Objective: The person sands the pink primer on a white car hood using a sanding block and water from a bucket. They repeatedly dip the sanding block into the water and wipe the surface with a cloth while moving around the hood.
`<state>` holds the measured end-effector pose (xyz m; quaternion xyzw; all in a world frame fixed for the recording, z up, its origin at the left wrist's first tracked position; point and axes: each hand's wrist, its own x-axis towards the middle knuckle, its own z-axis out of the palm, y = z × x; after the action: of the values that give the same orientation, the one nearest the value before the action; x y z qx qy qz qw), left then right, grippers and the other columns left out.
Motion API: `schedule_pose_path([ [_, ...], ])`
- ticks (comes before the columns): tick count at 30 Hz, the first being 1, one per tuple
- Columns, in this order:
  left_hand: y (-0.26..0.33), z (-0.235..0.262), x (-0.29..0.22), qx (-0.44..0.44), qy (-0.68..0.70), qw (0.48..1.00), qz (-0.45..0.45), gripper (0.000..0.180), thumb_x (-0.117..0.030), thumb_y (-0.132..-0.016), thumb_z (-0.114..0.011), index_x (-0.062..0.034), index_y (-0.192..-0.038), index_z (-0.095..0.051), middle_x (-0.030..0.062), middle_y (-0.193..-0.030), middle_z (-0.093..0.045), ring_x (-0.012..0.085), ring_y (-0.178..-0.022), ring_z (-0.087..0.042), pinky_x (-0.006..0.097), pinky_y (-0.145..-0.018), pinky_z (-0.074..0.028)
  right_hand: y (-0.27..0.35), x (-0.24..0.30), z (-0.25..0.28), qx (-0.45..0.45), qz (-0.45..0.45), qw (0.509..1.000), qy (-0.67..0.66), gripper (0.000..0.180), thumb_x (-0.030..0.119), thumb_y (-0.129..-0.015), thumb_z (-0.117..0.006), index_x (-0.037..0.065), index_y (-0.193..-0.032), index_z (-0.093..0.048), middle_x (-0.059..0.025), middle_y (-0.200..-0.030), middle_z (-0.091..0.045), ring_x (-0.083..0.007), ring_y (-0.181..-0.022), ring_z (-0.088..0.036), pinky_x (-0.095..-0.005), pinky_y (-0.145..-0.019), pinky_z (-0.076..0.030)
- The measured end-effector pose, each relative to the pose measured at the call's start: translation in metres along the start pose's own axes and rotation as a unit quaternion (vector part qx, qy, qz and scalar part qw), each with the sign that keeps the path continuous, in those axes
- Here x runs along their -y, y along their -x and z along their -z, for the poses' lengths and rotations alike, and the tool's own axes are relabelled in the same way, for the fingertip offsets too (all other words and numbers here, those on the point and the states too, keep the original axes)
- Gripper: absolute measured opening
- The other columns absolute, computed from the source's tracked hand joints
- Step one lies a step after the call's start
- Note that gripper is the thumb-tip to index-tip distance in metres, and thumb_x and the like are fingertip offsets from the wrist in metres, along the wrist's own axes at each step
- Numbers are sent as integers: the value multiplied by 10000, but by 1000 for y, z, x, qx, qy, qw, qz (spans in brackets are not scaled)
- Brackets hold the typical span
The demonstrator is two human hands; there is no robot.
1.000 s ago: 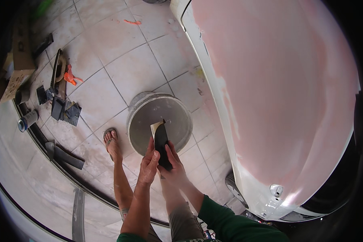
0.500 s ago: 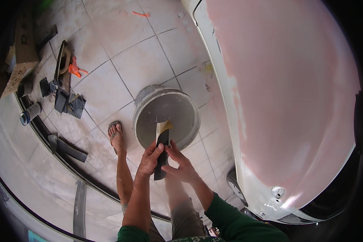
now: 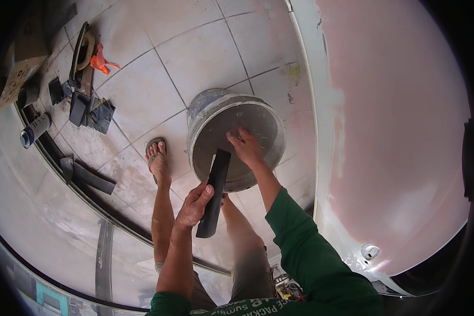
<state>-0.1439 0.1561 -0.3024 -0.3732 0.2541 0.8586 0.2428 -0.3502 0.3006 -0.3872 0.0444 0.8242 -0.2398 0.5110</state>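
My left hand point(image 3: 194, 204) grips a long, folded piece of black sandpaper point(image 3: 214, 194), its thumb lying along the side. A pale backing edge shows near the upper end; I cannot tell whether a block is inside. My right hand point(image 3: 246, 147) is apart from the sandpaper, over the mouth of a bucket point(image 3: 277, 154), fingers stretched out and holding nothing. Greyish water point(image 3: 216, 129) fills the bucket, which stands on the floor. Whether the fingertips touch the water is unclear.
At right stands a white car panel point(image 3: 400, 131) with pinkish patches. Dark sandpaper sheets point(image 3: 100, 115), an orange scrap point(image 3: 101, 61), a can point(image 3: 36, 130) and a cardboard box point(image 3: 23, 68) lie at left. My sandalled foot point(image 3: 157, 155) is beside the bucket.
My right hand has let go of the sandpaper and moved up over the bucket. The sandpaper's yellowish flap, loose before, now lies out of sight. The view has shifted a little.
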Motion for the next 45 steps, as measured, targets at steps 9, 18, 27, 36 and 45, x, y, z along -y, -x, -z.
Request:
schedule_pose_path([
  [9,6,26,-18,24,71,994,-85,651,-511,-1087,-616,-4,-1493,-577,63,-1182,-697,130,-1068,-617,303,-958,-501,-94,-124,-59,177,-27,852,491,586,442,-972,-675,74,-1426,-629,-180,-1374,-689,-355,-1305,-639,-436,-1099,-492],
  [18,-11,5,-21,-45,-36,996,-68,588,-396,-1112,-598,12,-1533,-541,108,-1297,-723,161,-1164,-653,296,-1042,-488,-40,-62,-51,27,95,883,459,522,352,-856,-804,95,-1303,-724,-178,-1299,-715,-369,-1225,-683,-488,-1021,-563],
  [27,-185,-1,-20,-209,-495,838,-94,532,-418,-1068,-608,-48,-1448,-630,222,-1220,-723,348,-1168,-678,437,-1070,-484,1,-10,-21,124,-41,896,425,583,373,-848,-784,73,-1340,-692,-193,-1397,-676,-385,-1243,-684,-480,-1025,-576],
  [36,-189,31,-9,-283,-177,937,-105,625,-543,-1000,-662,-5,-1318,-692,159,-1233,-746,368,-1088,-713,460,-993,-549,15,-92,-17,344,53,931,-107,271,195,-939,-674,21,-1126,-763,-69,-1089,-735,-154,-965,-651,-287,-832,-539],
  [45,43,-57,-40,-110,91,986,-89,561,-506,-1014,-675,9,-1233,-636,163,-901,-725,288,-778,-760,419,-684,-657,318,70,236,229,169,939,-193,246,83,-961,-814,70,-787,-640,42,-768,-615,-37,-694,-510,-250,-615,-424],
])
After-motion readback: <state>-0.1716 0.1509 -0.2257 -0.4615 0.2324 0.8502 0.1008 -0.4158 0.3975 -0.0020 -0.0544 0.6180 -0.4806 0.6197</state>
